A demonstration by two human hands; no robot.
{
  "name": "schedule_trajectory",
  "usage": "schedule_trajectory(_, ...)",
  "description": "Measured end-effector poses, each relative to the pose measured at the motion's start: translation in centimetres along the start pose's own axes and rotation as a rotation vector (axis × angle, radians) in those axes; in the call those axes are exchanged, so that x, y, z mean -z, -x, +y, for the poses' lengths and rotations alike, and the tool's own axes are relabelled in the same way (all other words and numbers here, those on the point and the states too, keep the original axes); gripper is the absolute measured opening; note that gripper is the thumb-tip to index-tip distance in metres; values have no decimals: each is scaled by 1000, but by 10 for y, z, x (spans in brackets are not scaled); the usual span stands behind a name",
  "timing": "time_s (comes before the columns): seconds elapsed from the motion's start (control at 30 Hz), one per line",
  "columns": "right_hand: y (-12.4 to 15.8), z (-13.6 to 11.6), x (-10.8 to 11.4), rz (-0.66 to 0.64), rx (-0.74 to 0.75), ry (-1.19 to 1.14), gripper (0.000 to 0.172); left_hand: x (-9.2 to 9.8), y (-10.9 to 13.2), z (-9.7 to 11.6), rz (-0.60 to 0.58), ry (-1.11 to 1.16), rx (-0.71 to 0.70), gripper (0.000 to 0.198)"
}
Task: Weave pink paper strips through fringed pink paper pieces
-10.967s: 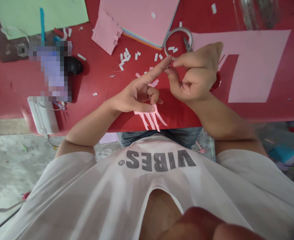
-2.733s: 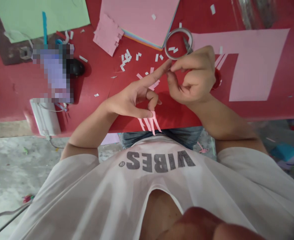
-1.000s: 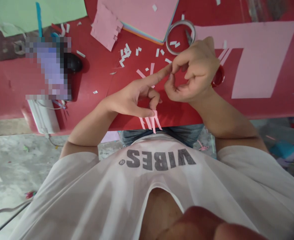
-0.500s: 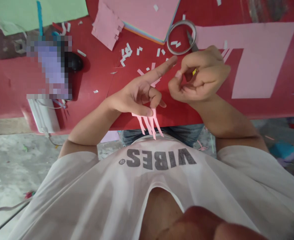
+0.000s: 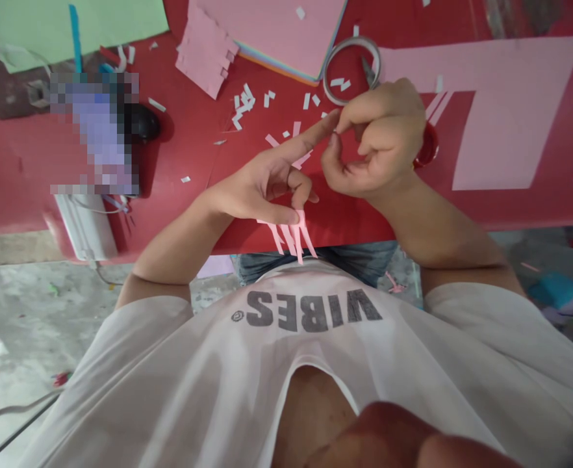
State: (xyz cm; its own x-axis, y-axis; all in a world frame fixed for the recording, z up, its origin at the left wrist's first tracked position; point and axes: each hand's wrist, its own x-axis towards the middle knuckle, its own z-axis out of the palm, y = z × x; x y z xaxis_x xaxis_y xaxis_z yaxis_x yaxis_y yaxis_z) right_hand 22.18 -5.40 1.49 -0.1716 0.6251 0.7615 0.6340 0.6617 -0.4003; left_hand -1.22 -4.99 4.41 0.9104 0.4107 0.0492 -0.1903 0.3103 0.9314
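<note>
My left hand [image 5: 267, 188] pinches a pink paper fringe [image 5: 289, 234] under its fingers at the table's near edge, its index finger stretched toward my right hand [image 5: 377, 140]. The right fingers are curled into a tight pinch touching that fingertip, and whatever they hold is hidden. A red wristband [image 5: 427, 144] circles the right wrist. Just beyond the hand lie a clear tape ring [image 5: 338, 71] and the metal tip of scissors [image 5: 369, 71]. White paper scraps [image 5: 245, 107] are scattered on the red table [image 5: 179, 214].
A large cut pink sheet [image 5: 505, 110] lies to the right, with a stack of coloured paper [image 5: 267, 32] and a notched pink piece [image 5: 206, 58] ahead. Further left are a green sheet [image 5: 62, 16], a black mouse [image 5: 143, 122] and a white power strip [image 5: 84, 227].
Half a second ago my right fingers were parted around a small yellow bit. They have closed again against my left index fingertip, hiding it.
</note>
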Motion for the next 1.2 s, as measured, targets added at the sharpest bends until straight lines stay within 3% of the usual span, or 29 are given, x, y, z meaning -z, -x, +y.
schedule_trajectory(0.2, 3, 2, -4, -57, -216, 14, 58, -1, 0, 0, 54, 28, 33, 137)
schedule_trajectory(0.5, 25, 15, -14, -19, -311, -117, 67, -10, 2, 9, 41, 181, 100, 132)
schedule_trajectory(0.6, 27, 22, -18, 91, -301, -261, 71, -12, 1, 11, 9, 223, 74, 127)
schedule_trajectory(0.7, 14, 20, -18, 268, -197, -407, 67, -12, -1, 13, 16, 251, 73, 127)
schedule_trajectory(0.73, 7, 17, -16, 355, -142, -428, 63, -11, -1, 14, 21, 261, 68, 127)
schedule_trajectory(0.83, -16, 7, -7, 449, -77, -393, 39, -11, 1, 16, 27, 291, 15, 118)
schedule_trajectory(0.9, -28, 3, -1, 427, -147, -373, 28, -11, 2, 18, 42, 298, -8, 111)
schedule_trajectory(1.07, -35, 3, 7, 69, -138, -257, 14, -12, 1, 17, 18, 320, -91, 97)
schedule_trajectory(1.2, -33, -9, 6, 50, -187, -364, 3, -11, -1, 12, 62, 301, -92, 106)
